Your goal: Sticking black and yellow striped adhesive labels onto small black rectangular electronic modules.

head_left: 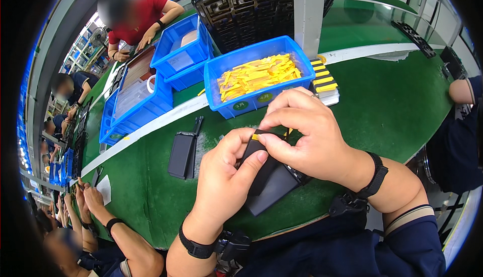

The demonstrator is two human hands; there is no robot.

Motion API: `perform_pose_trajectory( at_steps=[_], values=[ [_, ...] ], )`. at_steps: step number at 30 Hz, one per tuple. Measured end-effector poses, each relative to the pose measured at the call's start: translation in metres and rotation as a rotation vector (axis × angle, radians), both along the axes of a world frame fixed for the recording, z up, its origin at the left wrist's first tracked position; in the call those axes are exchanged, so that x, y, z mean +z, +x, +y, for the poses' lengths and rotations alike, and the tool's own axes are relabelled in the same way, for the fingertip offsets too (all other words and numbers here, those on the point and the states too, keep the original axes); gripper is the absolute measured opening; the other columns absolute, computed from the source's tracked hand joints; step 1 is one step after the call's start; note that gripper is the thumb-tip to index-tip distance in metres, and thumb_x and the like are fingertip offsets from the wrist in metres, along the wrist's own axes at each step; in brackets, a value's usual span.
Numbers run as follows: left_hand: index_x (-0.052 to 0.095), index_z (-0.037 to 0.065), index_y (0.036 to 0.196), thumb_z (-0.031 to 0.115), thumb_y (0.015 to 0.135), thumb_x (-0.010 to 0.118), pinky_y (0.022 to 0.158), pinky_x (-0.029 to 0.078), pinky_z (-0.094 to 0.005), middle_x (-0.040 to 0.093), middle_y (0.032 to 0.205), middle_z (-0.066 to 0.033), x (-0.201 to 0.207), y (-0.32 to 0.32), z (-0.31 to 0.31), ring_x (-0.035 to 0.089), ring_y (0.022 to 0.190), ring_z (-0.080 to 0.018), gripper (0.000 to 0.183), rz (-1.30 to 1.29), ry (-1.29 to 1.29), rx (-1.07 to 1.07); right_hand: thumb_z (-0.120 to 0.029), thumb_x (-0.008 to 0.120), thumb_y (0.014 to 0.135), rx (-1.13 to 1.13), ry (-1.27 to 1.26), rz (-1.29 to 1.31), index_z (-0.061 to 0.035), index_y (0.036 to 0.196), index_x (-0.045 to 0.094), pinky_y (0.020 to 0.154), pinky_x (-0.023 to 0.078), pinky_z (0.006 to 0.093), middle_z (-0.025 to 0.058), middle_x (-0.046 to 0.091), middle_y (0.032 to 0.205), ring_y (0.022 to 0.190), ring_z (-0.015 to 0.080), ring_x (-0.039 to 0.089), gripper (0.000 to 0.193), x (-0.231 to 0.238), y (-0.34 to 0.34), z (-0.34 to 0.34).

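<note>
My left hand [226,174] is closed around a flat black rectangular casing [264,169], with the thumb along its near face. Over the casing's upper end, my right hand [314,139] pinches thumb to forefinger at a small yellow strip [256,136], which lies against the top edge. Just below the held casing is another dark flat block [271,189]; whether the two are joined I cannot tell. To the left, a similar black casing [182,154] with a short protruding arm lies on the green table [146,186]. Fingers partly hide the held casing.
A blue bin [241,107] full of yellow strips [259,78] stands beyond my hands, beside a stack with black and yellow stripes [324,81]. More blue bins [173,58] stand at left. Co-workers sit around the table; one nearby person's forearm [126,234] is at lower left. A grey post [308,13] rises behind.
</note>
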State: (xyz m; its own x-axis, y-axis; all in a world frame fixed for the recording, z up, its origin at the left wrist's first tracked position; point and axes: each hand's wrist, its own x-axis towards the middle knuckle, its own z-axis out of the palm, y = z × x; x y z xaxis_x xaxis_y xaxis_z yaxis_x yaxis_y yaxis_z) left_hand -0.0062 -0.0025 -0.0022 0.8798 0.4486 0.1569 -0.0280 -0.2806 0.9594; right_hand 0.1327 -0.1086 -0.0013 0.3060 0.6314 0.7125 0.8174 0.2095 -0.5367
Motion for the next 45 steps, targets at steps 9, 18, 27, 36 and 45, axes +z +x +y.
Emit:
perform_pose_trajectory(
  at_steps=[9, 18, 27, 36, 45],
  values=[
    [0.053, -0.003, 0.105, 0.002, 0.085, 0.058, 0.067, 0.045, -0.0189, 0.066, 0.087, -0.0056, 0.007, 0.001, -0.001, 0.057, 0.077, -0.0044, 0.021, -0.102, -0.19, 0.106, -0.003, 0.07, 0.063, -0.081, 0.026, -0.31, -0.006, 0.075, 0.061, 0.091, 0.041, 0.0447, 0.0071, 0.059, 0.098, 0.097, 0.0299, 0.055, 0.016, 0.014, -0.002, -0.007],
    [0.052, -0.004, 0.108, 0.002, 0.087, 0.057, 0.071, 0.046, -0.0193, 0.066, 0.091, -0.0067, 0.009, 0.0, -0.002, 0.059, 0.081, -0.0065, 0.022, -0.096, -0.308, 0.056, 0.001, 0.069, 0.065, -0.032, 0.135, -0.232, -0.0081, 0.075, 0.062, 0.097, 0.038, 0.0474, 0.0037, 0.065, 0.087, 0.096, 0.0264, 0.059, 0.015, 0.019, 0.002, -0.01],
    [0.05, -0.001, 0.109, 0.002, 0.086, 0.057, 0.072, 0.045, -0.0201, 0.063, 0.093, -0.0063, 0.009, -0.002, -0.004, 0.058, 0.082, -0.0078, 0.024, -0.17, 0.042, 0.085, 0.0, 0.068, 0.068, 0.021, 0.025, -0.13, -0.0088, 0.078, 0.061, 0.098, 0.036, 0.0485, 0.0037, 0.063, 0.087, 0.095, 0.0263, 0.059, 0.016, 0.012, -0.003, -0.01],
    [0.051, -0.003, 0.11, 0.003, 0.085, 0.06, 0.071, 0.044, -0.019, 0.065, 0.091, -0.0058, 0.009, 0.003, -0.01, 0.058, 0.08, -0.0068, 0.027, -0.285, -0.165, 0.079, -0.003, 0.072, 0.063, -0.109, 0.23, -0.371, -0.0063, 0.081, 0.064, 0.085, 0.045, 0.0441, 0.0045, 0.056, 0.079, 0.078, 0.0229, 0.057, 0.02, 0.01, -0.009, -0.009],
    [0.053, -0.003, 0.108, 0.003, 0.084, 0.062, 0.07, 0.044, -0.0188, 0.066, 0.087, -0.0054, 0.003, 0.001, -0.013, 0.058, 0.078, -0.0055, 0.026, -0.244, -0.121, 0.155, -0.001, 0.073, 0.061, -0.125, 0.238, -0.357, -0.0038, 0.082, 0.065, 0.073, 0.049, 0.0377, 0.0051, 0.056, 0.075, 0.07, 0.0221, 0.057, 0.023, 0.006, -0.01, -0.005]
  ],
)
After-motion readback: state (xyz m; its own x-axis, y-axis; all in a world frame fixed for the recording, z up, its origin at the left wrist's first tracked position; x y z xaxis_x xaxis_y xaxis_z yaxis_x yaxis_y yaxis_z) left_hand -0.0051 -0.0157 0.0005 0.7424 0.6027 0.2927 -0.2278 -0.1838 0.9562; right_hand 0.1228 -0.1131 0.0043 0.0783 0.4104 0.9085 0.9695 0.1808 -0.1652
